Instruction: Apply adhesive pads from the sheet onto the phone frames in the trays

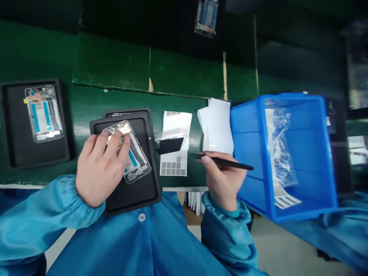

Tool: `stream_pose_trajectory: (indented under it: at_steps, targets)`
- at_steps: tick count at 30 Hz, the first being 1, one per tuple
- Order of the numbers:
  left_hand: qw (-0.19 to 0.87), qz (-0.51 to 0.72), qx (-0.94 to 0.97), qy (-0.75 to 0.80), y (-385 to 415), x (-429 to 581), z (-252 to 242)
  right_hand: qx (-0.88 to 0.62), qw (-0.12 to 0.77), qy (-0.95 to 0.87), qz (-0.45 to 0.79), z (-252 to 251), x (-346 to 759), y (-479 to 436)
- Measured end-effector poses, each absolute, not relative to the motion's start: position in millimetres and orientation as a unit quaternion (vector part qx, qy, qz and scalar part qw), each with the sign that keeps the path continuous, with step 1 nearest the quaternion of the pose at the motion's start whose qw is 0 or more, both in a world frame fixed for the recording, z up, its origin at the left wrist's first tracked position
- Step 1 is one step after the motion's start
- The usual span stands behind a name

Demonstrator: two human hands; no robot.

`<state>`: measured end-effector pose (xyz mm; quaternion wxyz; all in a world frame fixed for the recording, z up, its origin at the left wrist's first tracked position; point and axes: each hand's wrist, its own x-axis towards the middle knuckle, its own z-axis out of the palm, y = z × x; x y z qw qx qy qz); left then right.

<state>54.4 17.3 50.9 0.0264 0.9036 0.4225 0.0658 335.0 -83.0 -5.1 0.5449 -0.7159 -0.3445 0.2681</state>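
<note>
My left hand [100, 165] rests on a phone frame [135, 161] that lies in a black tray [129, 191] at the table's near edge; its fingers press down on the frame's upper end. My right hand [222, 180] is closed on black tweezers [221, 162], whose tips point left toward a white sticker sheet [174, 166] with grey squares. A small black piece [169, 145] lies on that sheet. Both arms wear blue sleeves.
A blue plastic bin [287, 153] with a plastic bag and paper inside stands at the right. White paper sheets [217, 126] lie beside it. Another phone frame [43, 113] sits in a black tray [17, 149] at far left. A third frame [206, 17] lies on the dark belt behind.
</note>
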Motion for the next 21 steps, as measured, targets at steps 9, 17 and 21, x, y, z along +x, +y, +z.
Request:
stream_pose_trajectory:
  at_steps: [9,17,21]
  targets:
    - [0.122,-0.107,0.976,0.144,16,188,18,-0.71,0.481,-0.425,0.292,-53,347,-107]
    - [0.084,-0.146,0.977,0.13,11,190,10,-0.697,0.493,-0.422,0.306,-57,350,-108]
    - [0.077,-0.139,0.979,0.126,12,191,10,-0.695,0.484,-0.428,0.315,-57,353,-109]
